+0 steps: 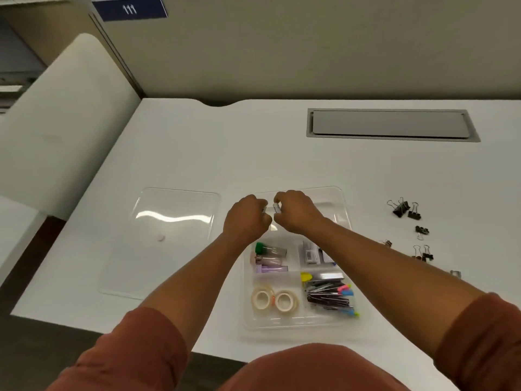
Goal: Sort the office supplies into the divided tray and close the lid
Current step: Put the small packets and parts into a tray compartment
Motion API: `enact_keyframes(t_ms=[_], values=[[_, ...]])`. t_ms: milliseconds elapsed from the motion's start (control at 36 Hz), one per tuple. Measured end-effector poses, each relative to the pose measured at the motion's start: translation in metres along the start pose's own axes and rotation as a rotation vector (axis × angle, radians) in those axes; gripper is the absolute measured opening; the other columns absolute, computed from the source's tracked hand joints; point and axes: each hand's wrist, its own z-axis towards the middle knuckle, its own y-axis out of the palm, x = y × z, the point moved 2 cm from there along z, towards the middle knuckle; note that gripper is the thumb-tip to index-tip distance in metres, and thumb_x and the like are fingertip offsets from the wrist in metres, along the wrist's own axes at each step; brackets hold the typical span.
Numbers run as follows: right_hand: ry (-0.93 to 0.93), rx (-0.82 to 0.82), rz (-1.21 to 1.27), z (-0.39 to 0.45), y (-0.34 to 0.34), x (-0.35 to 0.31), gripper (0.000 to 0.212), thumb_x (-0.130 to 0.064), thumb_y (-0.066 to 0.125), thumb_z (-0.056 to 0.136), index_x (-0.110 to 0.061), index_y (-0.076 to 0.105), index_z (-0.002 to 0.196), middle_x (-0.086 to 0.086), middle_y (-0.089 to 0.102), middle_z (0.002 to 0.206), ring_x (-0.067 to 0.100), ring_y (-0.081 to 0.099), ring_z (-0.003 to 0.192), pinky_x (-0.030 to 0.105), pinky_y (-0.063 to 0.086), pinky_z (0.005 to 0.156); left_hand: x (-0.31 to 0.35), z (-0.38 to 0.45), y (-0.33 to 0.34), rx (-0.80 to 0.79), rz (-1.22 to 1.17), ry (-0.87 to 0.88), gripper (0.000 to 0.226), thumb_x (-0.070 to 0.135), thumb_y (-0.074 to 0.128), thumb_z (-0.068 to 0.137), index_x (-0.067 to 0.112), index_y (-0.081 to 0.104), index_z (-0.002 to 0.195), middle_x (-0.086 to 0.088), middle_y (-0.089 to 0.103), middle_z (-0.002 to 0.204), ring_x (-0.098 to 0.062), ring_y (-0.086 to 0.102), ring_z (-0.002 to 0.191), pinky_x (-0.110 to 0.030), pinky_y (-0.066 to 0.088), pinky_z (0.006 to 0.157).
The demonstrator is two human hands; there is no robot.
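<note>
hands: left (248,217) and right (293,211) pinch small items | above tray (342,210)

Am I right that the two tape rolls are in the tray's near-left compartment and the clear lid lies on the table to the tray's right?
Not quite: the head view shows the clear lid lying left of the tray. The tape rolls are indeed in its near-left compartment.

The desk (197,153) is white and the binder clips (406,210) are black. The sleeves (479,340) are rust-coloured, and the sign (131,8) is dark blue.
</note>
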Motion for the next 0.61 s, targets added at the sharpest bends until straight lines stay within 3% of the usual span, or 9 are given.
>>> enact_keyframes(t_ms=[139, 194, 250, 306, 444, 611], values=[[0.022, -0.001, -0.098, 0.002, 0.006, -0.002, 0.033, -0.021, 0.06, 0.087, -0.008, 0.059, 0.117, 0.012, 0.061, 0.113, 0.03, 0.06, 0.102, 0.04, 0.051, 0.085, 0.001, 0.006, 0.006, -0.042, 0.026, 0.011, 0.014, 0.02, 0.058, 0.084, 0.014, 0.058, 0.072, 0.003, 0.05, 0.066, -0.023, 0.061, 0.075, -0.026, 0.037, 0.06], [0.034, 0.014, -0.106, 0.001, 0.005, -0.001, 0.03, -0.019, 0.059, 0.087, -0.008, 0.06, 0.116, 0.012, 0.061, 0.112, 0.03, 0.061, 0.1, 0.039, 0.051, 0.084, -0.001, 0.009, 0.01, -0.058, 0.045, 0.026, 0.017, 0.022, 0.057, 0.088, 0.01, 0.07, 0.091, -0.003, 0.068, 0.086, -0.023, 0.066, 0.09, -0.028, 0.046, 0.07], [0.036, 0.035, -0.102, 0.0, 0.004, 0.002, 0.027, -0.016, 0.058, 0.087, -0.007, 0.061, 0.112, 0.013, 0.062, 0.109, 0.03, 0.061, 0.097, 0.039, 0.052, 0.082, -0.001, 0.011, 0.012, -0.086, 0.092, 0.05, 0.028, 0.021, 0.057, 0.09, 0.01, 0.07, 0.112, -0.005, 0.071, 0.108, -0.023, 0.066, 0.1, -0.03, 0.051, 0.083], [0.041, 0.056, -0.09, -0.002, 0.002, 0.005, 0.026, -0.016, 0.057, 0.087, -0.008, 0.062, 0.111, 0.012, 0.063, 0.108, 0.03, 0.061, 0.096, 0.039, 0.052, 0.082, -0.001, 0.012, 0.012, -0.103, 0.122, 0.068, 0.03, 0.017, 0.056, 0.091, 0.01, 0.068, 0.118, -0.007, 0.07, 0.112, -0.023, 0.065, 0.101, -0.031, 0.051, 0.086], [0.062, 0.11, -0.046, -0.01, -0.007, 0.016, 0.031, -0.02, 0.057, 0.09, -0.014, 0.062, 0.119, 0.008, 0.062, 0.113, 0.026, 0.06, 0.101, 0.035, 0.048, 0.084, 0.006, 0.013, 0.007, -0.06, 0.096, 0.064, 0.019, 0.011, 0.053, 0.089, 0.007, 0.07, 0.094, -0.007, 0.067, 0.083, -0.019, 0.059, 0.075, -0.026, 0.041, 0.065], [0.098, 0.185, 0.0, -0.03, -0.021, 0.041, 0.028, -0.025, 0.055, 0.089, -0.016, 0.064, 0.115, 0.006, 0.064, 0.108, 0.024, 0.06, 0.099, 0.034, 0.046, 0.082, 0.028, 0.017, 0.006, -0.018, 0.055, 0.119, 0.021, 0.012, 0.051, 0.086, 0.011, 0.071, 0.089, -0.006, 0.069, 0.083, -0.022, 0.061, 0.074, -0.026, 0.038, 0.062]])
